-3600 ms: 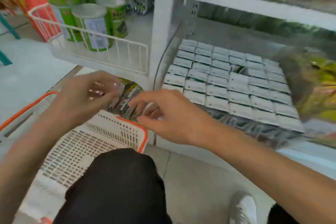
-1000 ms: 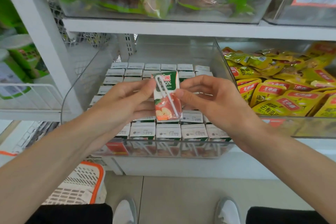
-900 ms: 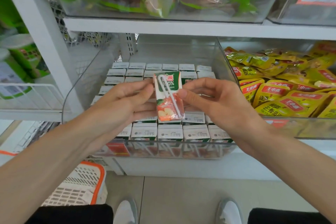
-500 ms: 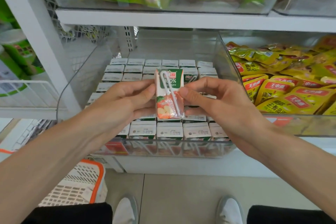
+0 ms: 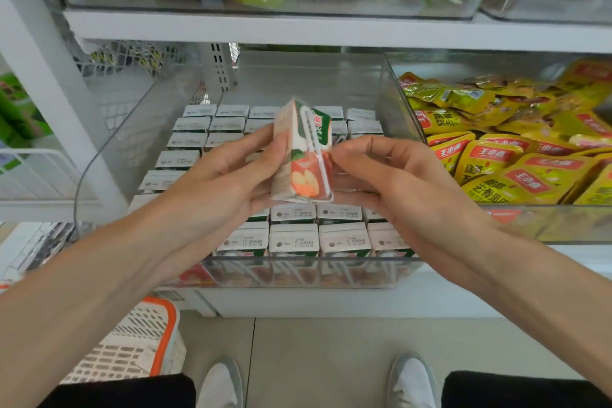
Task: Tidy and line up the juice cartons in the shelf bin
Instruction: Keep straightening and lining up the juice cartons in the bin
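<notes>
Juice carton (image 5: 303,159) pinched by its sides between left hand (image 5: 225,182) and right hand (image 5: 404,189), both curled round it, held above rows of cartons (image 5: 293,240) standing in clear shelf bin (image 5: 298,272)

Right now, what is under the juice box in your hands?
More juice boxes standing in rows in the clear bin. The held box, left hand and right hand hide those directly beneath.
</notes>
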`<action>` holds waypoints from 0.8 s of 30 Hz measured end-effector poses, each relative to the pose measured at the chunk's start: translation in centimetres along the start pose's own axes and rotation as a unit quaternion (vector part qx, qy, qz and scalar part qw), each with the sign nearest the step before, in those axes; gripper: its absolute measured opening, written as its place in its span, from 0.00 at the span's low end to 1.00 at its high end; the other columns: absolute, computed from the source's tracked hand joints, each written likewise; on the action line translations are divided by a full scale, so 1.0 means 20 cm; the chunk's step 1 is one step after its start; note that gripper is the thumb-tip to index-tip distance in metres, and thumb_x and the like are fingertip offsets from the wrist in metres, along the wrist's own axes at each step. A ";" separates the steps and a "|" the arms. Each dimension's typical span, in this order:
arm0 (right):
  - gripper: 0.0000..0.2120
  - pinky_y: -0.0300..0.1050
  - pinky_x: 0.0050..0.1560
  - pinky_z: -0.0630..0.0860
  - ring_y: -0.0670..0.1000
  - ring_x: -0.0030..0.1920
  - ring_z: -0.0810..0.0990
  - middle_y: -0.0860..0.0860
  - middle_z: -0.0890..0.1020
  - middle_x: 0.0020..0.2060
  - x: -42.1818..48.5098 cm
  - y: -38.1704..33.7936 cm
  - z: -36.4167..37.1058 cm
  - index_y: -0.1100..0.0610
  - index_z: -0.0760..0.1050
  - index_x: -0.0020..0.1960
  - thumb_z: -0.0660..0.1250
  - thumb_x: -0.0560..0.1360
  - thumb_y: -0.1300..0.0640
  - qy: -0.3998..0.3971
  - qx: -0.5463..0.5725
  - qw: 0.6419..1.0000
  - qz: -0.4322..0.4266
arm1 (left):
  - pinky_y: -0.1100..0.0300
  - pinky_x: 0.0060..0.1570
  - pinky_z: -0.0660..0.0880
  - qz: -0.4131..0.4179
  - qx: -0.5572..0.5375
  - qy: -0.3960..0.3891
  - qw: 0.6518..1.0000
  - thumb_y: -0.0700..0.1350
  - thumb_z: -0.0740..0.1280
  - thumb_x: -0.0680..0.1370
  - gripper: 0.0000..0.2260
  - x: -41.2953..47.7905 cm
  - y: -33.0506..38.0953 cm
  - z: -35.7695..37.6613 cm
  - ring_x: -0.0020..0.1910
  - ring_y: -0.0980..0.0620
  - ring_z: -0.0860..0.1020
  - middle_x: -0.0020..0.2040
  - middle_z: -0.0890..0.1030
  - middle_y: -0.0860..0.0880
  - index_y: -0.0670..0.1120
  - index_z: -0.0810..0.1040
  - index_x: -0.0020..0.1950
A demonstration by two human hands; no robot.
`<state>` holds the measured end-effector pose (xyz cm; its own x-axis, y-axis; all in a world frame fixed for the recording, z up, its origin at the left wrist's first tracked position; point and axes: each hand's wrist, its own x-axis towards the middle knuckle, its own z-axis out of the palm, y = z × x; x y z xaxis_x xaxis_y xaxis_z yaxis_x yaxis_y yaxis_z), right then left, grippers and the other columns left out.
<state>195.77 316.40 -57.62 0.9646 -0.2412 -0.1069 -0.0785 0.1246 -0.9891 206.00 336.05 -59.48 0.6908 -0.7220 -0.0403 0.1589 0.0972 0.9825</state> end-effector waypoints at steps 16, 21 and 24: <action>0.17 0.47 0.62 0.79 0.46 0.56 0.87 0.47 0.89 0.54 0.00 0.01 0.03 0.50 0.86 0.59 0.76 0.76 0.42 -0.029 -0.154 0.988 0.006 | 0.58 0.56 0.82 -0.007 0.064 0.042 0.997 0.55 0.74 0.76 0.23 -0.04 0.06 0.04 0.59 0.50 0.86 0.60 0.87 0.50 0.54 0.78 0.71; 0.23 0.44 0.63 0.81 0.44 0.53 0.88 0.46 0.89 0.52 0.00 0.01 0.01 0.50 0.81 0.67 0.78 0.74 0.48 -0.011 -0.128 0.992 0.007 | 0.57 0.51 0.84 0.006 0.045 0.059 0.997 0.54 0.74 0.74 0.24 -0.04 0.06 0.04 0.58 0.49 0.86 0.59 0.87 0.51 0.55 0.79 0.70; 0.19 0.36 0.57 0.82 0.46 0.54 0.88 0.48 0.90 0.52 0.00 0.01 0.00 0.52 0.80 0.66 0.77 0.76 0.54 -0.021 -0.077 0.997 0.001 | 0.56 0.52 0.84 0.013 0.039 0.064 0.997 0.47 0.74 0.76 0.23 -0.03 0.06 0.02 0.58 0.48 0.86 0.61 0.86 0.51 0.56 0.78 0.70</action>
<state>195.84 316.48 -57.86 0.9739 -0.1999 -0.1079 -0.1153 -0.0255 -0.9930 205.46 336.40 -58.22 0.7790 -0.6261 -0.0335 0.0882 0.0565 0.9945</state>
